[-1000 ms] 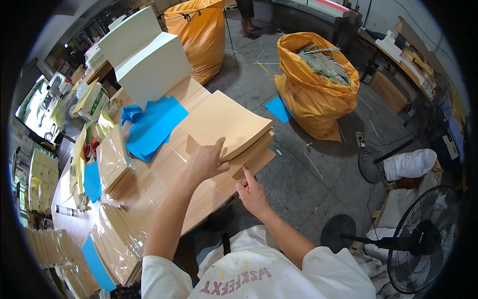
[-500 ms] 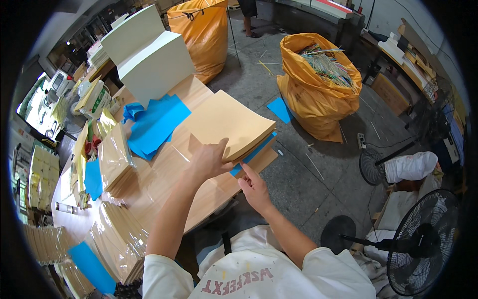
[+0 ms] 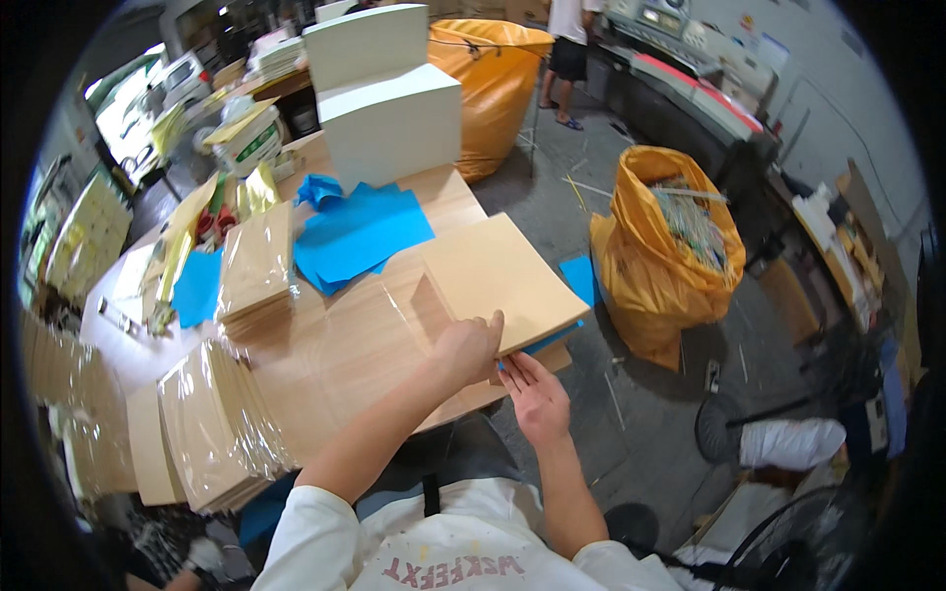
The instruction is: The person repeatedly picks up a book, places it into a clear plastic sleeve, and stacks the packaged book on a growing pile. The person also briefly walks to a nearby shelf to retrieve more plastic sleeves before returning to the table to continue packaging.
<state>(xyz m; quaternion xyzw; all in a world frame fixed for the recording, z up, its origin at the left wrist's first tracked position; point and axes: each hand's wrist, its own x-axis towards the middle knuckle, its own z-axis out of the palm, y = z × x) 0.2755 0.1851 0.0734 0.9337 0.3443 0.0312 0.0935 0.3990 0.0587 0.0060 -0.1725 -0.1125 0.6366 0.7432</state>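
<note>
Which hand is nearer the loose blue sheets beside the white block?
Left. The left hand is at the tan paper stack's near-left corner, right of and below the blue sheets in view; the right hand is farther right and lower.

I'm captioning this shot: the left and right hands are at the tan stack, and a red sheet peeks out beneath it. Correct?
No: the sheet peeking out is blue, not red, in the head view; the left hand and right hand are at the tan stack.

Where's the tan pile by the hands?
In the head view, the pile is on the table, right of the spread blue sheets, with the left hand at its near corner.
</note>
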